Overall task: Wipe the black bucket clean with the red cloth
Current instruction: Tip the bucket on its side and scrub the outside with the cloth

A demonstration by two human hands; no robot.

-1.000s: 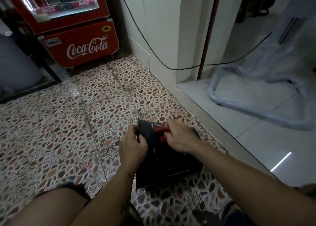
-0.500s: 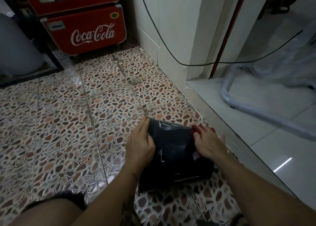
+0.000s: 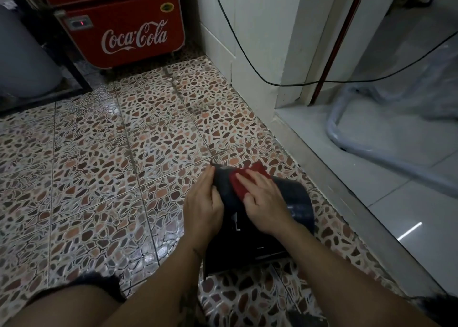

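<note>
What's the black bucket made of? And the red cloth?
The black bucket looks like smooth, slightly glossy plastic: glints show on its curved side. The red cloth seems soft, matte fabric: it bends over the bucket under the right hand.

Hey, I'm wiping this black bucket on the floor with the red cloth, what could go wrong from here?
1. The black bucket lies on its side on the glossy tiled floor, braced by the left hand alone; a hard stroke might roll it toward the raised step.
2. The right hand presses the red cloth with flat fingers, not gripping it, so the cloth may slide off the far end.
</note>
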